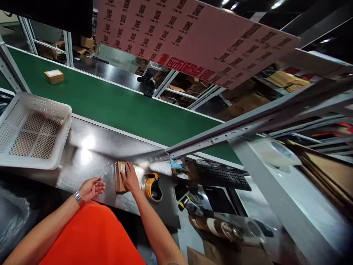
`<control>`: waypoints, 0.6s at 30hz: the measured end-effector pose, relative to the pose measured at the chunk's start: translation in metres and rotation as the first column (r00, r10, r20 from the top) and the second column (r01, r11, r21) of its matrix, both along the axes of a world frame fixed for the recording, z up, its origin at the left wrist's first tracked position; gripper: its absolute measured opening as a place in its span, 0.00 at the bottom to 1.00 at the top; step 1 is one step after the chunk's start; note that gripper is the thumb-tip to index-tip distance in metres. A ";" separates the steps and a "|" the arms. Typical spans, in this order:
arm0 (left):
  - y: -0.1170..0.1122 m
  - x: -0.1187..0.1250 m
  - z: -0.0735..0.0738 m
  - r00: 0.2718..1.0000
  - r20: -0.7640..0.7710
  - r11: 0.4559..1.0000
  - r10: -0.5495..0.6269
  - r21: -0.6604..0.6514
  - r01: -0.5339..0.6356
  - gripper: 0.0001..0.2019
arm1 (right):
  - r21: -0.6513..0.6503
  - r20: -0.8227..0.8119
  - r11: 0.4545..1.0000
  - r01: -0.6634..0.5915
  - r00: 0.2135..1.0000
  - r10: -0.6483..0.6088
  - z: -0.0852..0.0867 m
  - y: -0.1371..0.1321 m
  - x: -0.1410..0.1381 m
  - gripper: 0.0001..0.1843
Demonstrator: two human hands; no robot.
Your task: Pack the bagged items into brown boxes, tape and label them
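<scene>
A small cardboard box (119, 186) with a white label on top rests on the steel worktop in front of me. My right hand (130, 178) is on the box's right side, its fingers over the top face and partly covering the label. To the left of the box, apart from it, my left hand (92, 188) hovers near the worktop's front edge, palm turned up, fingers loosely spread and holding nothing. A yellow-and-black tape dispenser (150, 184) stands just right of my right hand.
A white plastic basket (62, 154) sits at the left of the steel worktop (96, 147). Behind runs a green conveyor belt (116, 103) carrying another labelled box (54, 77). A metal post (220, 136) slants across the right, near a keyboard (223, 175). A pink code sheet (165, 40) hangs overhead.
</scene>
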State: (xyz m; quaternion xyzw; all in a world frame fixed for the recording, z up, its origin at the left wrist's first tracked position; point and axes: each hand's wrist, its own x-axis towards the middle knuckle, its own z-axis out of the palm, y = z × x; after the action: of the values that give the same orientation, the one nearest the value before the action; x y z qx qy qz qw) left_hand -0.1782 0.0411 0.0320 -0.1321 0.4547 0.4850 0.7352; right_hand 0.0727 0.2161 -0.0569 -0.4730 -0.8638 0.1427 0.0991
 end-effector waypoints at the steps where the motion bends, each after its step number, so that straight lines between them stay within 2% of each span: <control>1: 0.003 0.001 0.002 1.000 -0.016 1.000 0.010 -0.015 -0.010 0.09 | 0.000 0.000 0.999 -0.037 0.999 0.037 -0.011 -0.002 -0.002 0.37; 3: 0.009 0.005 0.007 0.999 -0.033 0.999 0.035 -0.023 -0.036 0.10 | -0.016 0.041 0.998 -0.065 0.997 0.065 -0.026 -0.006 -0.005 0.45; 5: 0.016 0.011 0.010 0.998 -0.045 0.998 0.054 -0.028 -0.055 0.10 | -0.036 0.089 0.997 -0.067 0.994 0.070 -0.031 -0.008 -0.006 0.47; 8: 0.026 0.025 0.013 0.997 -0.056 0.998 0.058 -0.032 -0.060 0.10 | -0.042 0.116 0.995 -0.091 0.989 0.095 -0.026 -0.010 -0.012 0.43; 11: 0.033 0.041 0.014 0.997 -0.066 0.998 0.045 -0.032 -0.047 0.11 | -0.068 0.095 0.984 -0.166 0.981 0.172 -0.018 -0.010 -0.024 0.42; 15: 0.037 0.057 0.012 0.996 -0.078 0.998 0.045 -0.044 -0.048 0.11 | -0.145 -0.044 0.928 -0.342 0.940 0.339 -0.011 -0.007 -0.035 0.38; 18: 0.037 0.059 0.008 0.993 -0.068 0.995 0.099 -0.024 -0.101 0.09 | -0.193 -0.287 0.854 -0.484 0.860 0.422 -0.005 -0.016 -0.026 0.30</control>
State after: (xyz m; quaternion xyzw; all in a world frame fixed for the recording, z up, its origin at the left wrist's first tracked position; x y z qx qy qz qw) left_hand -0.1190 0.0781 0.0404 -0.1485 0.4783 0.5192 0.6925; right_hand 0.0465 0.2000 -0.0619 -0.2433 -0.9071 0.3282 0.1009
